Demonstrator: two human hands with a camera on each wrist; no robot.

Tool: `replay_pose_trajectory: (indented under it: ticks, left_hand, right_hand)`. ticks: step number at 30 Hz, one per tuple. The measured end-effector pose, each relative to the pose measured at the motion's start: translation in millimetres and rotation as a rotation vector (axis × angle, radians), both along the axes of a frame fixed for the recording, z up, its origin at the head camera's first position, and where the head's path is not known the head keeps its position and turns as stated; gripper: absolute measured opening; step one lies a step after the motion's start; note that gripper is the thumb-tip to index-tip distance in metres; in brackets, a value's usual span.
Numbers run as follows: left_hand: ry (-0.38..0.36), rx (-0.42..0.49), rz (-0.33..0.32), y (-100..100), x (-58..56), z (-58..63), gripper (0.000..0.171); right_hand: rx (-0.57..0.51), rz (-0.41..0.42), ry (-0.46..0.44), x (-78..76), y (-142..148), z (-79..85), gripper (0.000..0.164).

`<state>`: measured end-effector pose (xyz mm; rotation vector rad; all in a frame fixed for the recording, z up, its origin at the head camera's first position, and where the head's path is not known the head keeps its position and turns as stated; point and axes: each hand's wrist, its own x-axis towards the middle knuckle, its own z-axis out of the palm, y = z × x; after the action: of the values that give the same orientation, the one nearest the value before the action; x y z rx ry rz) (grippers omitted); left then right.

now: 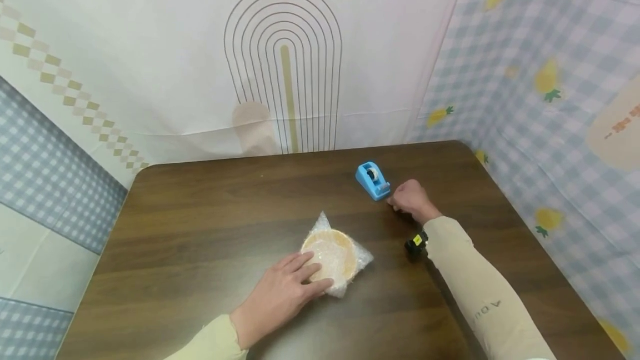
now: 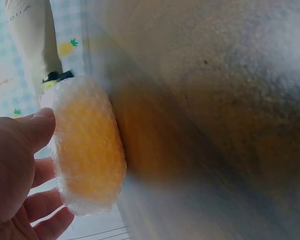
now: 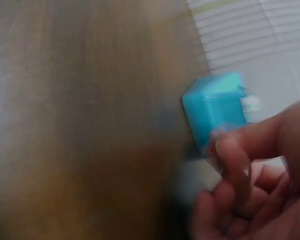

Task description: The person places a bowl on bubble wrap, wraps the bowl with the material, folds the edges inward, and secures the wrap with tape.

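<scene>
A round, pale orange object in bubble wrap lies on the brown table, its wrap corners sticking out. My left hand rests on its near left side with fingers spread. From the left wrist, the wrapped object looks thick and rounded, and the thumb and fingers touch its wrap. My right hand is beside the front end of a blue tape dispenser. Its thumb and forefinger pinch the tape end there; the clear strip is blurred in the right wrist view, in front of the dispenser.
The wooden table reaches back to a white patterned cloth. A checked cloth with pineapples hangs along the right side. A black wrist camera is strapped under the right sleeve.
</scene>
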<state>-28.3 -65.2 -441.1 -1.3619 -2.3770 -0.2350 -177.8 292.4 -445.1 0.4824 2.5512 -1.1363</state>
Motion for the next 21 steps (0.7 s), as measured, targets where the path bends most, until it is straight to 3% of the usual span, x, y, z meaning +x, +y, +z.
replay_pose_trajectory:
  ticks: [3,10,15,18,21]
  left_hand:
    - [0.003,0.010,0.000,0.3,-0.3,-1.1,0.031]
    - [0.008,0.013,0.004,0.7,-0.5,-1.7,0.032]
    - [0.014,0.020,0.002,2.7,-1.3,-1.3,0.034]
    - [0.004,0.019,0.004,4.2,-2.5,-0.2,0.033]
    - [-0.015,0.027,0.012,5.8,-3.0,0.3,0.029]
  right_hand:
    - [0.046,0.025,0.005,4.3,-0.1,-4.1,0.023]
    - [-0.145,0.056,0.049,25.3,-20.4,9.0,0.027]
    - [-0.235,0.232,0.089,61.9,-69.4,35.4,0.016]
    - [-0.242,0.348,0.106,87.4,-96.6,47.6,0.009]
    - [-0.226,0.404,0.130,108.8,-115.4,56.7,0.009]
